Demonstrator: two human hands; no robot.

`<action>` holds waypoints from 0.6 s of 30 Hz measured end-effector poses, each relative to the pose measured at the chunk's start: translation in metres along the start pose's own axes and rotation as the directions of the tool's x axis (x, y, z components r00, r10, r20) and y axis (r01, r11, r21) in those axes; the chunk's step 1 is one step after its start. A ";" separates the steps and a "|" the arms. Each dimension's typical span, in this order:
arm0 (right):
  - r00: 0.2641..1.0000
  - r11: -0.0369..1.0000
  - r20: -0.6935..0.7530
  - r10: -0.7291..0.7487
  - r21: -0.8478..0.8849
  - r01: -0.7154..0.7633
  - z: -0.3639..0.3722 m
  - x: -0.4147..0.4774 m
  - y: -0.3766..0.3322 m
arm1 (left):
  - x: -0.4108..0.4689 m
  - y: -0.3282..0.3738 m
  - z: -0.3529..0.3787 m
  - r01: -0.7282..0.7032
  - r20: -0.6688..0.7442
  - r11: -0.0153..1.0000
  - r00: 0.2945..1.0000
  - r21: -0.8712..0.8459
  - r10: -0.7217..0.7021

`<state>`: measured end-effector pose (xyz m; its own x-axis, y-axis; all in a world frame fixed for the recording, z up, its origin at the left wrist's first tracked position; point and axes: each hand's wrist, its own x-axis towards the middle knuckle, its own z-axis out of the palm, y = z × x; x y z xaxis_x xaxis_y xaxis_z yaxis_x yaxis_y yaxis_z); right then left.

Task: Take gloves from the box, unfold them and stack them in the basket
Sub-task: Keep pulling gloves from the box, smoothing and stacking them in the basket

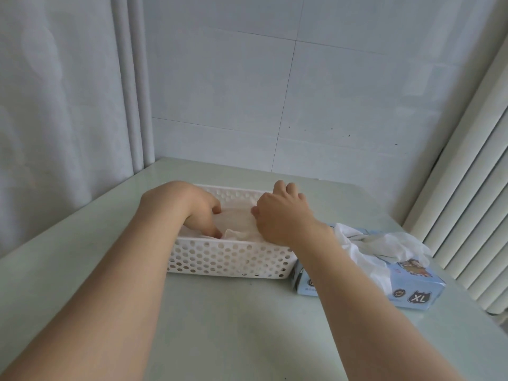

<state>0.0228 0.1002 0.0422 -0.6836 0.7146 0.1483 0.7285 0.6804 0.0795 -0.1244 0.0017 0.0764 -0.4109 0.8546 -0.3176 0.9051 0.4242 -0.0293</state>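
Pale green and glossy, the table (247, 325) sits in a corner of white tiled wall (330, 92), with a light curtain (55, 105) on the left and white vertical slats (467, 188) on the right. A white perforated basket (225, 259) stands at the middle of the table and holds the stacked gloves (236, 224), thin and translucent white, lying flat.

Both hands are inside the basket. The left hand (192, 210) reaches down at the near left side, its fingers fairly straight with the tips pressing on the stack. The right hand (280, 215) has bent knuckles at the far right side and its thumb on the top glove; whether it pinches cannot be told.

Just beside the basket's right end lies the blue box (412, 284) marked XL. Loose gloves (384, 246) spill from its top. The right forearm crosses in front of the box's left part.
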 end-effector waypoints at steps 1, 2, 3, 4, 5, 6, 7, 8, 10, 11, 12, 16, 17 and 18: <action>0.999 1.000 -0.030 0.017 -0.016 -0.018 0.000 -0.001 0.001 | -0.001 0.002 0.000 -0.002 0.007 1.000 1.000 0.011 0.002; 0.998 0.999 -0.052 0.033 -0.025 -0.034 0.000 -0.002 0.002 | -0.003 0.005 -0.001 -0.002 0.012 1.000 1.000 0.018 0.002; 0.997 0.999 -0.068 0.034 -0.018 -0.035 -0.001 -0.002 0.002 | -0.004 0.006 -0.003 0.000 0.009 1.000 1.000 0.019 0.000; 0.995 0.999 -0.086 0.039 0.012 -0.039 -0.001 -0.002 0.002 | -0.005 0.007 -0.004 0.003 0.000 1.000 1.000 0.012 -0.003; 0.994 0.998 -0.104 0.043 0.055 -0.038 -0.004 -0.002 0.002 | -0.005 0.007 -0.005 0.006 -0.017 1.000 1.000 -0.003 -0.006; 0.992 0.994 -0.123 0.038 0.105 -0.025 -0.007 -0.002 0.002 | -0.005 0.007 -0.006 0.008 -0.037 1.000 0.999 -0.021 -0.009; 0.992 0.987 -0.124 0.039 0.161 -0.018 -0.010 -0.001 0.002 | -0.005 0.007 -0.008 0.003 -0.059 0.999 0.998 -0.037 -0.005; 0.994 0.973 -0.103 0.038 0.229 -0.014 -0.013 -0.002 0.002 | -0.004 0.008 -0.009 -0.009 -0.086 0.999 0.996 -0.052 0.004; 0.995 0.940 -0.097 0.030 0.342 0.005 -0.020 -0.004 0.001 | -0.002 0.011 -0.011 -0.048 -0.152 0.995 0.988 -0.086 0.034; 0.995 0.923 -0.100 0.029 0.384 0.011 -0.022 -0.005 0.001 | -0.001 0.014 -0.010 -0.077 -0.191 0.991 0.980 -0.113 0.055; 0.992 0.911 -0.119 0.033 0.413 0.019 -0.024 -0.006 0.001 | 0.001 0.017 -0.011 -0.115 -0.234 0.983 0.969 -0.141 0.080; 0.969 0.888 -0.237 0.071 0.457 0.047 -0.037 -0.013 0.003 | 0.006 0.035 -0.010 -0.294 -0.393 0.924 0.901 -0.246 0.182; 0.957 0.881 -0.277 0.082 0.470 0.060 -0.042 -0.016 0.004 | 0.008 0.039 -0.008 -0.336 -0.435 0.903 0.878 -0.267 0.198; 0.944 0.869 -0.314 0.102 0.489 0.068 -0.046 -0.020 0.008 | 0.008 0.045 -0.007 -0.375 -0.478 0.882 0.853 -0.286 0.208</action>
<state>0.0440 0.0839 0.0848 -0.5570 0.6932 0.4574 0.5650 0.7199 -0.4030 -0.0881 0.0302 0.0793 -0.2144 0.9608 0.1758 0.9210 0.1390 0.3640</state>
